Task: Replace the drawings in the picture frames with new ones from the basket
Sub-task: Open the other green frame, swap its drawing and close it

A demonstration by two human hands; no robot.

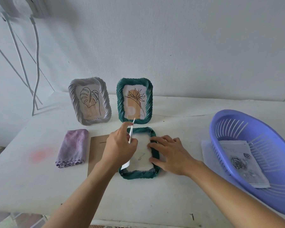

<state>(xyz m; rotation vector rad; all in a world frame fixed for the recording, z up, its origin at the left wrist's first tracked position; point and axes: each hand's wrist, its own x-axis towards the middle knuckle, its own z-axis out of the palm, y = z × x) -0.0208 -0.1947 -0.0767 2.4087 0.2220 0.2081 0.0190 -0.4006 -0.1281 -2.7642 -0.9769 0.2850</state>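
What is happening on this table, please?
A person is changing a drawing. The left hand pinches a white sheet, tilted up over the green frame lying flat on the table, while the right hand presses on that frame's right edge. The brown backing board lies beside it. A grey frame and another green frame stand behind, and a rose drawing waits in the purple basket.

Basket [234, 112] partly beyond right edge

Glossy ribbed green frame [137, 173]; left of it matt brown cardboard backing [97, 145], fuzzy purple cloth [72, 148]; right, slotted plastic basket [253, 155]
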